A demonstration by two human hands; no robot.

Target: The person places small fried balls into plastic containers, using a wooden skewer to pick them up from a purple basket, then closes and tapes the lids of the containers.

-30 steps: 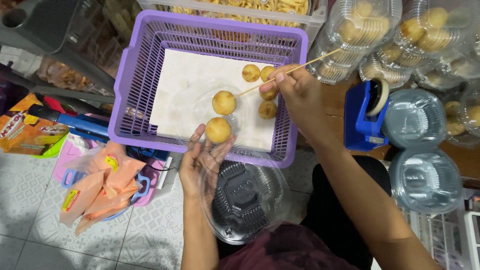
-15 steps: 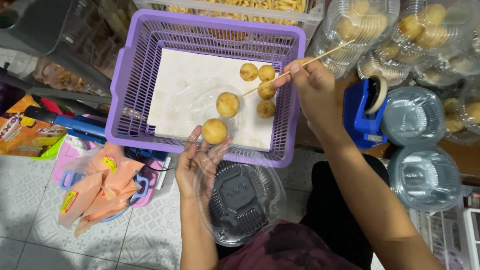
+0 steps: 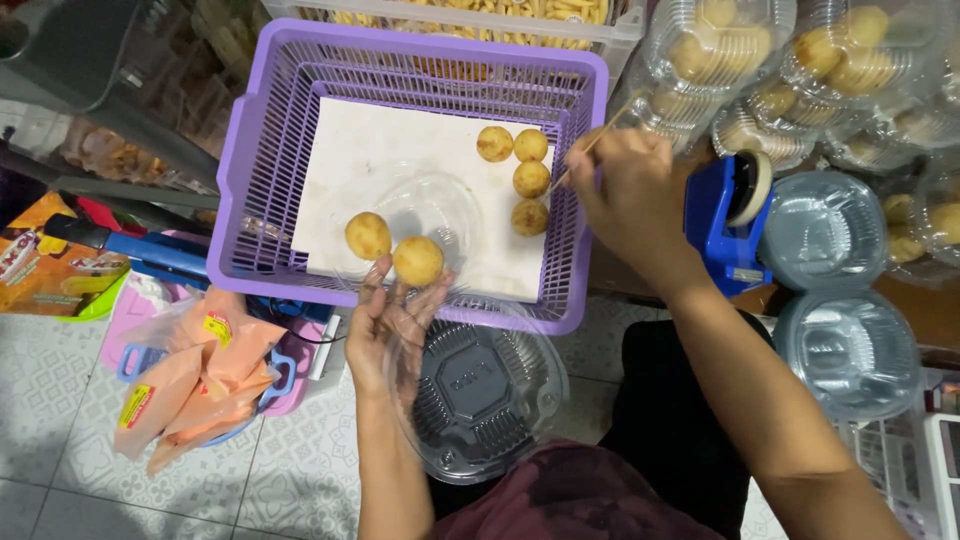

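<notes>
My left hand (image 3: 390, 330) holds a clear plastic container (image 3: 425, 215) tilted over the near edge of a purple basket (image 3: 260, 160). Two round golden-brown snack balls (image 3: 392, 250) rest in the container just above my fingers. My right hand (image 3: 632, 195) grips a thin wooden skewer (image 3: 598, 138) at the basket's right wall, its tip next to several more snack balls (image 3: 525, 180) lying on the white paper liner (image 3: 385, 140) inside the basket.
A clear container lid (image 3: 480, 395) lies on my lap below the basket. A blue tape dispenser (image 3: 730, 220) and empty clear containers (image 3: 830, 290) sit right. Filled snack containers (image 3: 790, 60) are stacked top right. Orange packets (image 3: 195, 385) lie on the tiled floor left.
A second ball now sits in the container with the first. My right hand has drawn back to the basket's right side with the skewer. The view has shifted slightly.
</notes>
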